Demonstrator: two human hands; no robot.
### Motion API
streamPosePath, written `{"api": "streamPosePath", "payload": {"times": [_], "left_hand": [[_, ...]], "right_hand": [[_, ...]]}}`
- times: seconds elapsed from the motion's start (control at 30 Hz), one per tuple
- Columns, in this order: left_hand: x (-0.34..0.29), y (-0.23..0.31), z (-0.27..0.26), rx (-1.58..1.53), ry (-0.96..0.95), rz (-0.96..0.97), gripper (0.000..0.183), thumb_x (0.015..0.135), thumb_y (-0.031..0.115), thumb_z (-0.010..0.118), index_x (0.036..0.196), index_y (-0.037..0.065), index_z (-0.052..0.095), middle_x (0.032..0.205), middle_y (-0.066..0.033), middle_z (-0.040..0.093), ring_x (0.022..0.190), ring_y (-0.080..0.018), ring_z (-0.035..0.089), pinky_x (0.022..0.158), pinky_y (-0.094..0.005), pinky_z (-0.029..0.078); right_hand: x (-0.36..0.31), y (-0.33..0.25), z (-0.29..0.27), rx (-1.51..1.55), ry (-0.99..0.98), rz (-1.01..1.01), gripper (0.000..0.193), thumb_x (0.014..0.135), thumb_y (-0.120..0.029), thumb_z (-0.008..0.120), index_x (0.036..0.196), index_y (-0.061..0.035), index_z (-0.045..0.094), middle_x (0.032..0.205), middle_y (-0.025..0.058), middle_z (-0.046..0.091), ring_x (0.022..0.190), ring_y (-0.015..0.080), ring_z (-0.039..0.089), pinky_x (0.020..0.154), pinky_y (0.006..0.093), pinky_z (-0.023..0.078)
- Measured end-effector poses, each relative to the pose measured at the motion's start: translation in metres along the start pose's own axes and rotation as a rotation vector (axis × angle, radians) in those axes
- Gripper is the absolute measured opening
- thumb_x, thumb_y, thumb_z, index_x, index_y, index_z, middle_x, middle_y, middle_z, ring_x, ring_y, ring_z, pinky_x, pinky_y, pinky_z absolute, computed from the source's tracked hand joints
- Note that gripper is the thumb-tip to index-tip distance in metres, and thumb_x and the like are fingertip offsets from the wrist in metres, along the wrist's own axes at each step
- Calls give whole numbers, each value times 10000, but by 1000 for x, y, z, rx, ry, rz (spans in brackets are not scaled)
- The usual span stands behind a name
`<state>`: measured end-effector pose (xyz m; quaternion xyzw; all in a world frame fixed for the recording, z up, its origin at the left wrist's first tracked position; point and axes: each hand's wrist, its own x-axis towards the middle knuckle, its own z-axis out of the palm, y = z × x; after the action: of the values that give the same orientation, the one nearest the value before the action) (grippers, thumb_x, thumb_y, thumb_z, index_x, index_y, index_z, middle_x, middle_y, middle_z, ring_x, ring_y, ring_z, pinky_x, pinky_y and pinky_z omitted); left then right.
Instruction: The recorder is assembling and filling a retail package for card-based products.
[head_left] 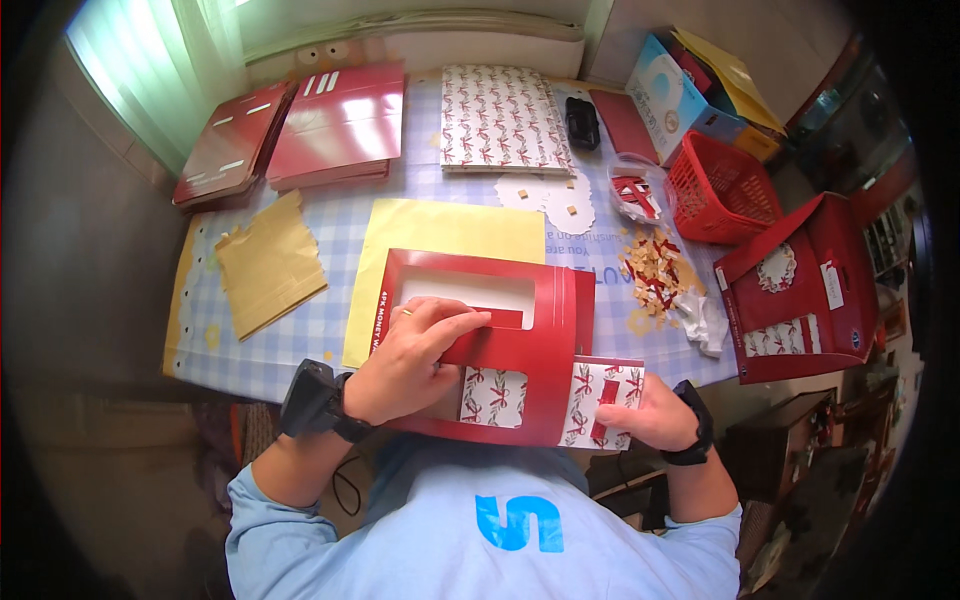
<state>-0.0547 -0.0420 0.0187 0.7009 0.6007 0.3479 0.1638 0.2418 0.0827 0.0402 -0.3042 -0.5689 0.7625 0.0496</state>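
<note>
A red cardboard sleeve [548, 395] with two cut-out windows lies at the table's near edge, partly over a yellow sheet [460, 222]. My left hand [415, 350] grips it around the strip between the windows, fingertips at a red piece [497, 318] in the upper window. A white card wallet [582, 400] with a bow-and-leaf print sticks out of the sleeve's right side and also shows through the lower window. My right hand [655, 418] pinches its outer end, thumb on top by a red band [606, 408].
Red flat cartons [340, 120] and printed sheets [505, 118] are stacked at the back. Brown paper [270, 262] lies left. To the right are a red basket [722, 188], a tub of red pieces [638, 195], scattered scraps [655, 270], crumpled tissue [702, 322] and an assembled red package [800, 285].
</note>
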Motion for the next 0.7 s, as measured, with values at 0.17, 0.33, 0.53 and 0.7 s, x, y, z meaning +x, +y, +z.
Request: {"api": "streamPosePath", "payload": {"times": [0.17, 0.33, 0.53, 0.7], "left_hand": [[-9, 2, 2, -76, -16, -50, 677, 639, -76, 607, 1288, 108, 549, 1213, -127, 537, 1145, -318, 506, 995, -414, 408], [-8, 15, -19, -184, -108, -18, 700, 628, -29, 622, 1309, 91, 516, 1282, -149, 490, 1220, -332, 457, 1041, -414, 356], [-44, 8, -39, -588, 274, -541, 773, 710, 14, 583, 1432, 0, 307, 1404, -167, 405, 1303, -267, 408, 1106, -382, 295], [-44, 20, -38, -549, 361, -384, 751, 774, -63, 478, 1470, -13, 200, 1356, -139, 440, 1231, -199, 465, 1055, -317, 346]], "right_hand": [[-5, -5, -3, 144, -86, 98, 410, 938, -99, 582, 1302, 44, 460, 1178, 106, 625, 1010, 133, 618, 882, 320, 512], [8, 1, 10, 117, -99, 70, 353, 949, -116, 577, 1259, 35, 500, 1131, 95, 634, 940, 109, 628, 812, 278, 534], [8, -4, 17, 56, -76, 44, 266, 943, -82, 571, 1190, 18, 562, 889, 53, 679, 606, 71, 608, 534, 222, 516], [11, -45, 30, -454, 17, -246, 229, 863, -13, 596, 1086, -22, 647, 820, 89, 685, 623, 141, 646, 539, 255, 493]]}}
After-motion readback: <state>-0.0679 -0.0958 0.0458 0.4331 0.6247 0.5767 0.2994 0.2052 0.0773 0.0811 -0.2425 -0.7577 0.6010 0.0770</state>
